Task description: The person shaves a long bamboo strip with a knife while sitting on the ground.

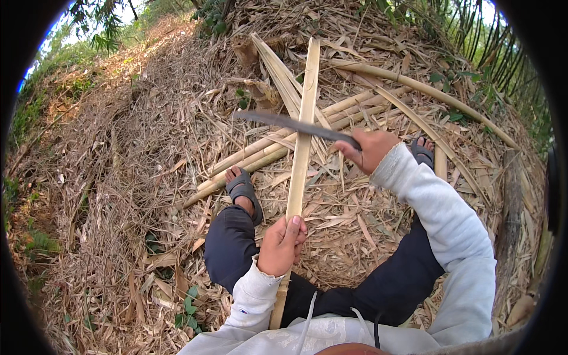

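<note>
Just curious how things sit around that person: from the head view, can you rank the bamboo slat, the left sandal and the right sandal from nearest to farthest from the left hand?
Measured from the left hand:
1. Bamboo slat: gripped in that hand, running away up the middle.
2. Left sandal: just up and left, on the leaf litter.
3. Right sandal: far right, beyond the right hand holding the long knife.
</note>
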The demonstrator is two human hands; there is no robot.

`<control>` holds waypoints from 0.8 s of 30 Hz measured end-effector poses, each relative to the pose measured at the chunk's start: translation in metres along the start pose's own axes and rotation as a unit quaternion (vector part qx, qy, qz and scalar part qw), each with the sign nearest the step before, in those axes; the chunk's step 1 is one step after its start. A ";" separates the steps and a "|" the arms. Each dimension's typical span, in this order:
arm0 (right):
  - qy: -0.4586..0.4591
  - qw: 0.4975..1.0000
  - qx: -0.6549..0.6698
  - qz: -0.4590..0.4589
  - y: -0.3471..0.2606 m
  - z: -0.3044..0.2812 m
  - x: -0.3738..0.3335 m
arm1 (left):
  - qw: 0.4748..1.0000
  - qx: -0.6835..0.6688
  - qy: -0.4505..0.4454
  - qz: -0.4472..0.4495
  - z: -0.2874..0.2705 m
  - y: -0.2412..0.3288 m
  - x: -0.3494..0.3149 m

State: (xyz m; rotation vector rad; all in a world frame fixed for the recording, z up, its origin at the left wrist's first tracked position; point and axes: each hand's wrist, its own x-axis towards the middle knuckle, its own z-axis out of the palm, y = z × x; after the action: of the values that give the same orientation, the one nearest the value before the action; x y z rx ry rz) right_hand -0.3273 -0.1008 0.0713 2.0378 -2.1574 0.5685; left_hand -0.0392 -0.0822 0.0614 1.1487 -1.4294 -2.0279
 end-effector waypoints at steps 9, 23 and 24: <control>0.092 0.985 0.062 0.134 0.053 -0.003 0.024 | 0.999 -0.017 -0.047 -0.015 0.009 0.002 0.001; -0.009 0.996 -0.086 0.000 0.027 -0.012 0.037 | 0.994 -0.044 -0.078 -0.057 -0.002 -0.014 -0.016; 0.017 0.995 -0.090 -0.038 0.039 -0.014 0.041 | 0.994 -0.045 -0.084 -0.055 -0.003 -0.013 -0.018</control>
State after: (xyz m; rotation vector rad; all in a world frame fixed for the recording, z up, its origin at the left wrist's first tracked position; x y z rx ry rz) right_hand -0.3717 -0.1334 0.0907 1.9885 -2.0218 0.3805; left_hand -0.0251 -0.0658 0.0561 1.0632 -1.3620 -2.2877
